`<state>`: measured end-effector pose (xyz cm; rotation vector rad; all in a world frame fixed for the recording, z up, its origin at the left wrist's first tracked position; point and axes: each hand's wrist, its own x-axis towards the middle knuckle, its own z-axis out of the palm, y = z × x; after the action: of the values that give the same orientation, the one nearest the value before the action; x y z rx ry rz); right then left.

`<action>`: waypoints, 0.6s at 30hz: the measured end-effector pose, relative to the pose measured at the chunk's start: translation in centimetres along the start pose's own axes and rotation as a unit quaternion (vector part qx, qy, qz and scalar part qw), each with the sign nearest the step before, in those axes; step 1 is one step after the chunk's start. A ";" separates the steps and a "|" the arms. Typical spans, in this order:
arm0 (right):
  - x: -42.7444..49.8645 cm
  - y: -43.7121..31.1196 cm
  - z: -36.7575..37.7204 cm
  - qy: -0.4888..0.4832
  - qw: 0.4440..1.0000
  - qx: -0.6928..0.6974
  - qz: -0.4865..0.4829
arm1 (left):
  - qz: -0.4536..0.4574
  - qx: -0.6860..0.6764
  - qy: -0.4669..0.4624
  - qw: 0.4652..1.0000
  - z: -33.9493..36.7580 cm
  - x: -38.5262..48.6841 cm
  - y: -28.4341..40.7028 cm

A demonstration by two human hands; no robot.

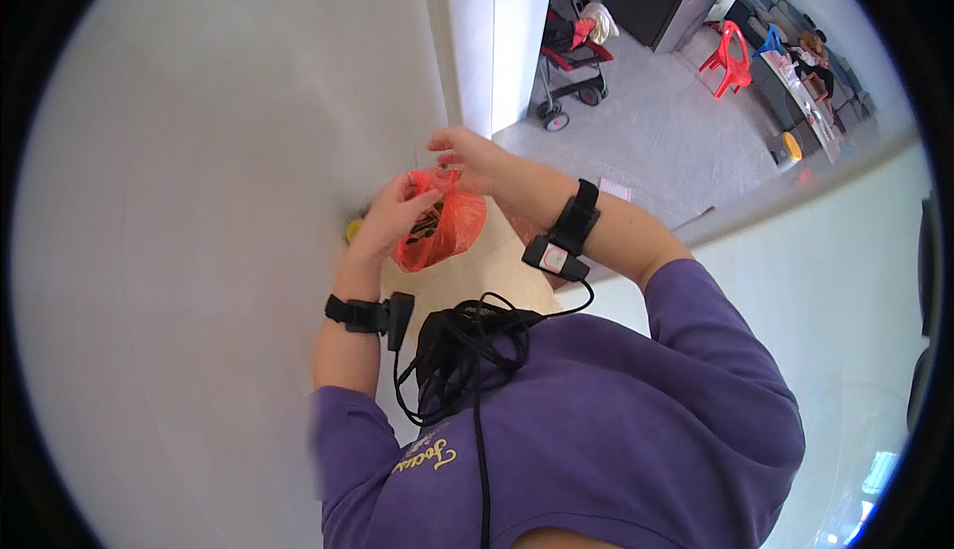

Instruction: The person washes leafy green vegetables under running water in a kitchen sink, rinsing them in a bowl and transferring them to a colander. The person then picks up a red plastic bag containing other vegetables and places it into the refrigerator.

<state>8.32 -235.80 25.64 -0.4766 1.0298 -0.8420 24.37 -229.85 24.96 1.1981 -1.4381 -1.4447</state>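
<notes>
A thin red plastic bag (463, 222) hangs between my hands, its mouth partly open. Inside it I see dark brown, stick-like pieces (425, 225), too small to name for certain. My left hand (384, 217) grips the near left rim of the bag, thumb and fingers pinching the film. At the bag's upper handle is my right hand (473, 161), its lower fingers on the gathered plastic and its upper fingers apart from it. Part of the handle is hidden behind these fingers.
Close on my left rises a pale wall (186, 214), ending at a white door frame (492, 42). Low by the wall sits a yellow object (354, 230). Beyond the doorway are a stroller (574, 57), a red plastic chair (729, 61) and a table (805, 102). A black cable bundle (469, 355) hangs at my chest.
</notes>
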 end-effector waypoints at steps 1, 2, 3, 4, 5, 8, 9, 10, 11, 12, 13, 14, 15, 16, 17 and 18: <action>-0.6 -1.1 1.2 -0.019 0.999 0.013 -0.023 | 0.034 -0.024 0.024 0.999 0.4 0.3 0.5; -2.0 -2.1 1.4 -0.062 0.993 -0.054 -0.081 | 0.112 -0.055 0.026 0.992 1.1 0.4 1.5; -3.0 -3.0 1.2 -0.073 0.983 -0.140 -0.088 | 0.083 0.040 0.030 0.995 0.9 0.8 2.1; -5.0 -2.8 0.8 -0.037 0.961 -0.243 -0.128 | 0.084 0.115 0.018 0.990 1.4 0.5 3.1; -5.8 -3.4 0.6 -0.045 0.904 -0.384 -0.180 | 0.126 0.167 0.026 0.978 1.0 1.2 3.9; -11.4 -5.2 -2.7 -0.001 0.756 -0.564 -0.334 | 0.230 0.411 0.082 0.878 3.3 0.8 6.7; -13.5 -5.7 -3.8 -0.028 0.711 -0.605 -0.357 | 0.273 0.360 0.052 0.890 4.8 0.4 7.5; -16.0 -5.6 -4.7 -0.021 0.671 -0.652 -0.352 | 0.306 0.306 0.025 0.901 6.4 -0.7 7.9; -18.5 -5.7 -5.5 -0.024 0.628 -0.699 -0.342 | 0.333 0.251 0.003 0.909 8.2 -1.5 8.6; -21.7 -5.0 -6.9 -0.025 0.598 -0.721 -0.350 | 0.283 0.152 -0.087 0.943 10.9 -3.5 8.4; -24.7 -4.9 -7.9 -0.011 0.573 -0.742 -0.349 | 0.279 0.125 -0.126 0.944 12.7 -4.7 9.2; -27.7 -4.7 -8.9 0.006 0.545 -0.762 -0.349 | 0.258 0.099 -0.171 0.946 14.8 -5.8 9.9; -30.4 -4.5 -9.6 0.032 0.530 -0.769 -0.355 | 0.247 0.052 -0.225 0.941 17.1 -6.8 10.7; -33.2 -4.1 -10.3 0.057 0.512 -0.777 -0.361 | 0.240 0.084 -0.239 0.937 19.3 -7.8 11.5; -35.9 -3.8 -11.0 0.081 0.491 -0.785 -0.368 | 0.243 0.096 -0.261 0.929 21.7 -8.9 12.3; -38.7 -3.3 -11.7 0.103 0.475 -0.778 -0.399 | 0.246 0.108 -0.282 0.921 24.1 -10.0 13.1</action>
<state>-13.16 -206.62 43.93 -2.6738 1.6353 -0.4499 2.78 -214.60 37.19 0.4694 -2.1517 -1.3373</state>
